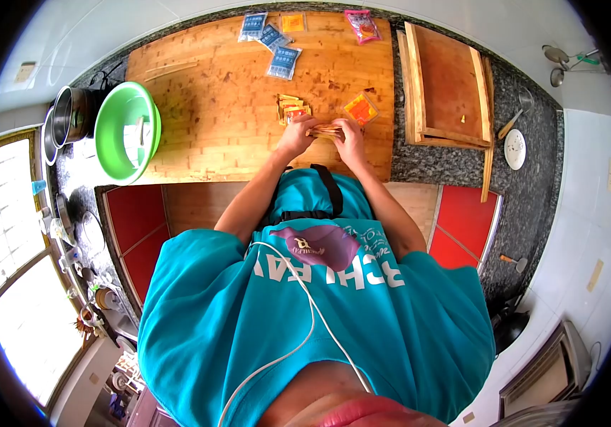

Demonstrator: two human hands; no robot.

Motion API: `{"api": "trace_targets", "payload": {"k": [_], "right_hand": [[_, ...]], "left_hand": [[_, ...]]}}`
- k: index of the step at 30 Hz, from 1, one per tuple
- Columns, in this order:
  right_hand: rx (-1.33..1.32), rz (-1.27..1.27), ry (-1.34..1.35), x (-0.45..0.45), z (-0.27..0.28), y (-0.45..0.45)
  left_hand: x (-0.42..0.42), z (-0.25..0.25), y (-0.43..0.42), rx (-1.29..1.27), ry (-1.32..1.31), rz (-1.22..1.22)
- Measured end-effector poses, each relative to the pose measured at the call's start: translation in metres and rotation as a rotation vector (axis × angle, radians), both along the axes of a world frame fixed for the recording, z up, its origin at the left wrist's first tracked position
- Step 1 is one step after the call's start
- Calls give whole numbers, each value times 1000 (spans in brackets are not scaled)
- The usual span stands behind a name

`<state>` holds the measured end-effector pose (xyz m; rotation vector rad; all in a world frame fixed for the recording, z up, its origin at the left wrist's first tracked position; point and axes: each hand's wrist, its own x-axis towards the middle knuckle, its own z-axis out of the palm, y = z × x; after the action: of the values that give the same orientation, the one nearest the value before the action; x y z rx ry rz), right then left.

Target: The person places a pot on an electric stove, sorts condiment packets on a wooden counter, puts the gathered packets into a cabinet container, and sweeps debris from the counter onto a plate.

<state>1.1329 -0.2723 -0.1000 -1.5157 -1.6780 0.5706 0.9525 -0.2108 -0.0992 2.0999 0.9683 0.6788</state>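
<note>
My left hand [295,137] and my right hand [352,144] meet near the front edge of the wooden board. Between them they grip a small stack of thin flat packets [325,131], yellow-brown at the edges, with fingers closed on both ends. Just beyond my left hand lies a pile of small yellow and orange packets [291,108]. An orange square packet [361,109] rests past my right hand. What is printed on the held packets cannot be made out.
Several blue-and-white packets [284,62], a yellow packet [293,23] and a pink packet [362,26] lie toward the far side of the wooden board [213,107]. A green basin [150,121] stands left, a wooden frame [455,85] right, beside a white dish [514,149].
</note>
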Motion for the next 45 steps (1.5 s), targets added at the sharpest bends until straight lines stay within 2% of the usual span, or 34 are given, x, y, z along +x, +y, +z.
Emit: {"api": "trace_targets", "payload": {"k": [1, 3, 7, 9, 10, 11, 13, 14, 16, 17, 20, 22, 24, 26, 28, 29, 31, 33, 34, 37, 41, 43, 45], "right_hand": [[2, 1, -1, 0, -5, 1], [-162, -3, 30, -1, -16, -2], [-192, -74, 136, -7, -17, -3], [-266, -85, 287, -9, -10, 2], [-204, -47, 419, -12, -25, 7], [-204, -42, 415, -13, -30, 7], [-389, -8, 752, -22, -22, 7], [-389, -4, 748, -27, -18, 7], [-498, -9, 770, -36, -21, 6], [-503, -6, 765, -42, -23, 6], [-520, -55, 619, -57, -33, 4], [-534, -48, 242, -65, -26, 3], [-500, -101, 239, -79, -11, 2], [-383, -237, 323, -93, -9, 4], [-284, -322, 190, -94, -18, 10], [-240, -356, 127, -93, -28, 14], [-341, -361, 80, -90, -34, 23], [-143, -448, -219, -94, -40, 35], [-239, -459, -233, -95, -44, 41], [-272, -447, -354, -98, -50, 52], [-381, -472, -299, -103, -48, 50], [-325, -466, -300, -105, -53, 47], [-377, -503, -1, -108, -54, 46]], "left_hand": [[-1, -5, 1, 2, -1, 1], [-3, -12, -4, -105, -32, 30], [-8, 3, -5, -107, -20, 83], [-10, 18, -3, -335, 70, 212], [-12, 19, -3, -423, 73, 217], [-16, 19, -5, -422, 68, 222], [-23, 17, -8, -726, -426, 170], [-26, 14, -8, -724, -431, 172], [-30, 1, -12, -788, -604, 186], [-32, -6, -15, -821, -692, 194], [-43, -8, -21, -835, -713, 269], [-52, -16, -26, -878, -751, 309], [-68, -21, -26, -869, -635, 326], [-82, -23, -24, -907, -657, 398], [-94, -22, -20, -940, -679, 541], [-100, -21, -19, -945, -676, 538], [-112, -9, -14, -845, -608, 679], [-123, -25, -12, -861, -644, 694], [-129, -25, -12, -864, -657, 683], [-143, -21, -11, -883, -675, 653], [-153, -26, -5, -924, -627, 641], [-155, -28, -2, -922, -654, 631], [-157, -26, -1, -925, -677, 623]]}}
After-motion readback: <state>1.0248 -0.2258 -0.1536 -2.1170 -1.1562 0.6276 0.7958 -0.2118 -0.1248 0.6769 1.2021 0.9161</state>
